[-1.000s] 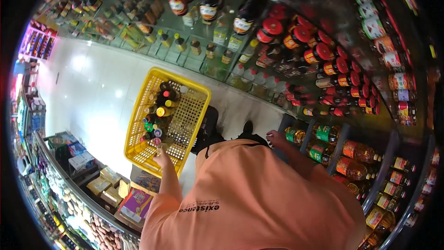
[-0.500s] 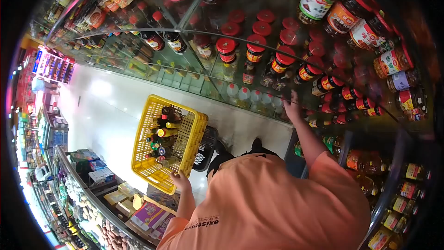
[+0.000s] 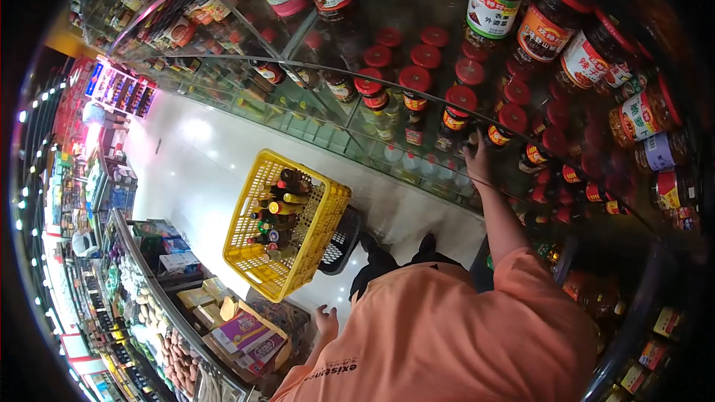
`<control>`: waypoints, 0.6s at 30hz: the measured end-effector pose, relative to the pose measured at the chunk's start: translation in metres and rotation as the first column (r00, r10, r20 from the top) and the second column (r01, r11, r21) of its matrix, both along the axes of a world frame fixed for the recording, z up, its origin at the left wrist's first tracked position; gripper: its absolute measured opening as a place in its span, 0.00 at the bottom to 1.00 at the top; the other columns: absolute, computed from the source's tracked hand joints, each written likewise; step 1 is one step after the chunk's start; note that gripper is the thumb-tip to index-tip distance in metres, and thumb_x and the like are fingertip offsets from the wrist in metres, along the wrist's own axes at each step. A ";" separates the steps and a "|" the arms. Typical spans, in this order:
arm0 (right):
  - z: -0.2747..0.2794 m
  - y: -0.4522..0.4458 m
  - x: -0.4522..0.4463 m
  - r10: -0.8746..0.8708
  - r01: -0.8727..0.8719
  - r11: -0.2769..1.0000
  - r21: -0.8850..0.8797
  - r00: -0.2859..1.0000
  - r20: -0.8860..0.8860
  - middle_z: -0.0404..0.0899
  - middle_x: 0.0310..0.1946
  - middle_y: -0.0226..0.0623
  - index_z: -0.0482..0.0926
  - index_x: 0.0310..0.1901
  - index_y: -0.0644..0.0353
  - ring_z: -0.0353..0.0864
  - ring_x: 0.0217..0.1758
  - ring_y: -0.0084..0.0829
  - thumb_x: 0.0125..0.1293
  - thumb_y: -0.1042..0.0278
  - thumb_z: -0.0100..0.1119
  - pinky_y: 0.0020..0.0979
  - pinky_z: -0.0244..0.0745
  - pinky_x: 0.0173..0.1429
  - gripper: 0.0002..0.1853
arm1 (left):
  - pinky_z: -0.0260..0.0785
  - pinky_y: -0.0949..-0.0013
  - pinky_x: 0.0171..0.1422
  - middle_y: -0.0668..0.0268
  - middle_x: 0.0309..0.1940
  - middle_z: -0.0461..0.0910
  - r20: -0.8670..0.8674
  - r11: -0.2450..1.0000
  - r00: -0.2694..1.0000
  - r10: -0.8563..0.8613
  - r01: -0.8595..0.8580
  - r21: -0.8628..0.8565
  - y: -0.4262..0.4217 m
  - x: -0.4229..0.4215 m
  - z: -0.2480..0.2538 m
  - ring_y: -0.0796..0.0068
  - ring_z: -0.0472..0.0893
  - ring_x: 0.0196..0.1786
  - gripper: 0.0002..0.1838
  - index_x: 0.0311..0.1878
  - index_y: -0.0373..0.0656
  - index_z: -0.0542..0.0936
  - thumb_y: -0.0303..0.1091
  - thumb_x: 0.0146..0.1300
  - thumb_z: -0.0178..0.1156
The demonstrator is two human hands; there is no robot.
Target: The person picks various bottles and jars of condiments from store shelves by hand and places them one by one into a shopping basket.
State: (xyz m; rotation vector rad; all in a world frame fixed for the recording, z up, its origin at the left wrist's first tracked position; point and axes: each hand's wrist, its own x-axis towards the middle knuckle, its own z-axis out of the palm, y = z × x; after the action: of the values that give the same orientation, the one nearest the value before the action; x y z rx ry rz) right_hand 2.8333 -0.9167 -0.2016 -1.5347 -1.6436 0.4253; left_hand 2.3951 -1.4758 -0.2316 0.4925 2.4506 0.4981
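My right hand [image 3: 477, 162] reaches up to the edge of the glass shelf, fingers stretched out. Beside it stand a red-lidded jar [image 3: 456, 113] and another red-lidded jar [image 3: 506, 125], both with dark contents and black-and-yellow labels. The dim light hides whether the fingertips touch either one. Low at my side, my left hand [image 3: 326, 321] hangs with its fingers apart and nothing in it. Just beyond that hand is a yellow plastic basket [image 3: 249, 266], clear of the fingers. Several bottles [image 3: 279, 208] with dark, yellow and green parts lie in the basket.
A black basket [image 3: 344, 242] shows behind the yellow one, near my feet. Larger jars [image 3: 495, 4] fill the upper shelf. Cartons [image 3: 249, 335] and a produce counter [image 3: 160, 313] stand to the left. Oil bottles [image 3: 596, 290] sit at lower right.
My left hand has let go of the yellow basket's rim and drawn back from it. My right hand has moved further in among the red-lidded jars. The whole view has shifted slightly.
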 end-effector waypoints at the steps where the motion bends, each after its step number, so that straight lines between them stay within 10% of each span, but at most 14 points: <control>1: -0.004 0.001 0.003 0.020 -0.022 0.999 -0.048 0.999 -0.034 0.70 0.66 0.54 0.65 0.70 0.58 0.69 0.69 0.54 0.61 0.63 0.68 0.48 0.63 0.71 0.36 | 0.70 0.55 0.39 0.58 0.24 0.78 -0.002 1.000 1.000 0.003 -0.003 0.000 -0.001 -0.002 -0.003 0.58 0.79 0.30 0.23 0.55 0.40 0.76 0.39 0.59 0.65; 14: 0.041 -0.135 -0.031 0.180 -0.160 0.979 -0.130 0.971 0.160 0.80 0.54 0.46 0.68 0.63 0.57 0.79 0.57 0.46 0.66 0.70 0.64 0.42 0.73 0.60 0.25 | 0.69 0.65 0.35 0.65 0.24 0.77 0.101 0.937 0.979 -0.175 0.134 0.324 0.126 -0.012 0.036 0.75 0.75 0.27 0.21 0.58 0.40 0.73 0.34 0.64 0.65; 18: 0.051 -0.166 -0.080 0.190 -0.331 0.919 -0.212 0.846 -0.498 0.77 0.53 0.41 0.67 0.57 0.63 0.77 0.55 0.33 0.67 0.73 0.63 0.33 0.72 0.60 0.20 | 0.75 0.67 0.50 0.60 0.48 0.81 0.454 0.841 0.822 -0.344 0.055 0.538 0.183 -0.008 0.044 0.74 0.81 0.44 0.31 0.71 0.45 0.64 0.35 0.68 0.63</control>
State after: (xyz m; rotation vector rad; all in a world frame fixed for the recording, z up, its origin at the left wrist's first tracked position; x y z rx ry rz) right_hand 2.7535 -1.0830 -0.1507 -1.2670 -1.4424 1.1445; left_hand 2.3874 -1.2932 -0.1880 0.7114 1.6820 1.0428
